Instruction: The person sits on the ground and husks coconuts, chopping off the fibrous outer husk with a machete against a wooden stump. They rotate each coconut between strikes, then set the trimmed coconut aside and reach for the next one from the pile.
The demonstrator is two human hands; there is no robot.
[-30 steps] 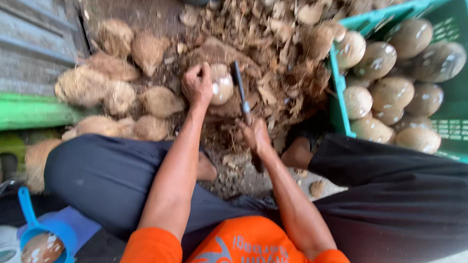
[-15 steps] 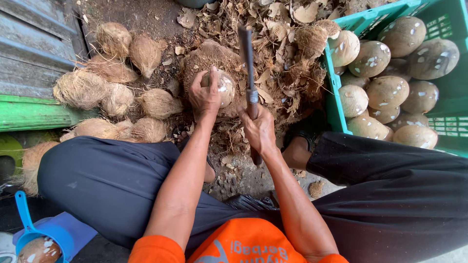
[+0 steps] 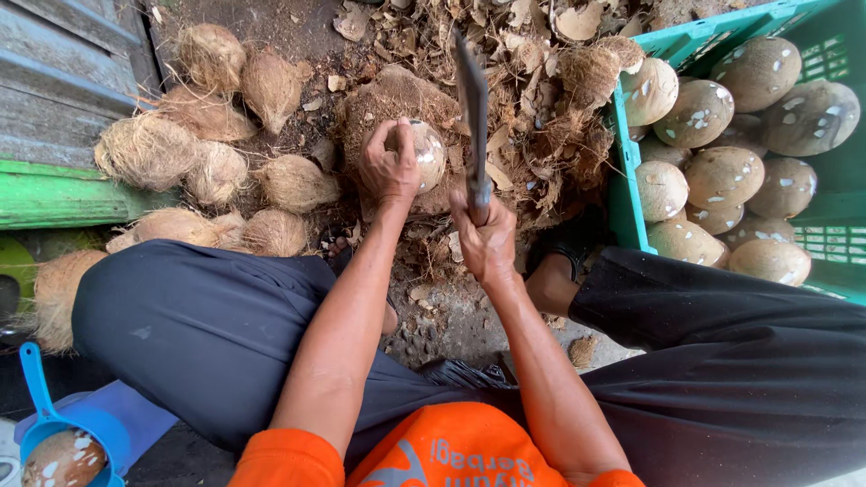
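Note:
My left hand [image 3: 388, 167] grips a partly peeled coconut [image 3: 427, 153], holding it down on a brown chopping block [image 3: 388, 99]. My right hand [image 3: 487, 236] is closed round the handle of a dark machete [image 3: 472, 108], whose blade points up and away, just right of the coconut. I sit with my knees spread in dark trousers, and my bare foot [image 3: 552, 284] rests on the ground to the right.
Several hairy unpeeled coconuts [image 3: 216, 171] lie in a heap at the left. A green crate [image 3: 622, 189] at the right holds several peeled coconuts [image 3: 722, 176]. Dry husk scraps [image 3: 541, 72] cover the ground behind the block. A blue scoop [image 3: 50, 424] sits at the lower left.
My right hand has raised the machete so the blade stands higher over the block. My left hand has stayed on the coconut, turning it slightly.

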